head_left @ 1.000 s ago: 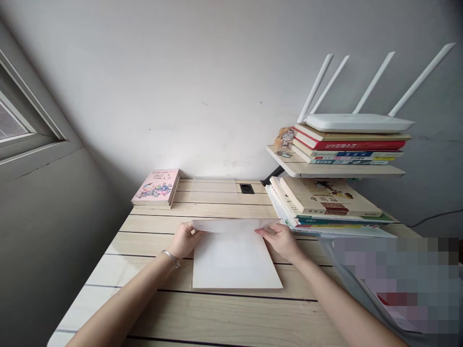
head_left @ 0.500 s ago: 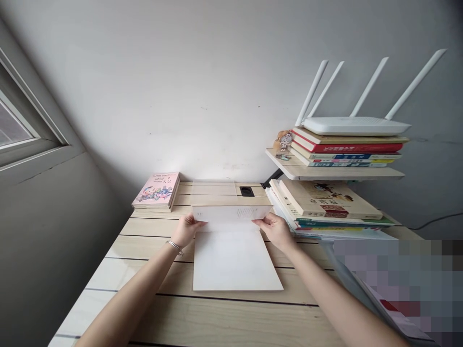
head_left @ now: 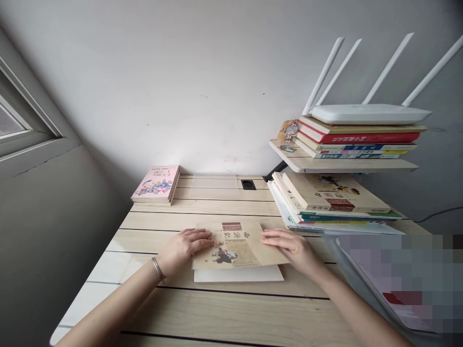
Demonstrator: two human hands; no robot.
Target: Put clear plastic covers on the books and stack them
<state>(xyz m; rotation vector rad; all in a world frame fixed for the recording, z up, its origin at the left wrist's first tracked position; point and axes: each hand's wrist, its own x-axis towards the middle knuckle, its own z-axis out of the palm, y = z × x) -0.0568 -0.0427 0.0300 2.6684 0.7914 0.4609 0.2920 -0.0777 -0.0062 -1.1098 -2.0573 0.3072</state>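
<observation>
A tan printed book cover (head_left: 242, 248) with a dark red block and dark characters lies folded toward me, its print upside down. Beneath its near edge a white sheet (head_left: 238, 275) sticks out on the table. My left hand (head_left: 186, 248) rests on the cover's left part, fingers stretched out over it and thumb hidden. On the right side, my right hand (head_left: 289, 246) lays its extended fingers across the cover's edge; whether its thumb is underneath cannot be seen. A metal bracelet (head_left: 158, 270) circles my left wrist.
Pink books (head_left: 156, 184) are stacked at the back left. A clear sheet (head_left: 214, 184) lies beside a black socket (head_left: 248, 184). At right are stacked books (head_left: 336, 193), a shelf (head_left: 300, 161) bearing more books and a white router (head_left: 369, 113), and a plastic folder (head_left: 361, 284).
The cover has swung down toward me, from a raised white inner side to its printed face showing. Both hands have shifted from pinching its edge to lying on it. The view tilts slightly.
</observation>
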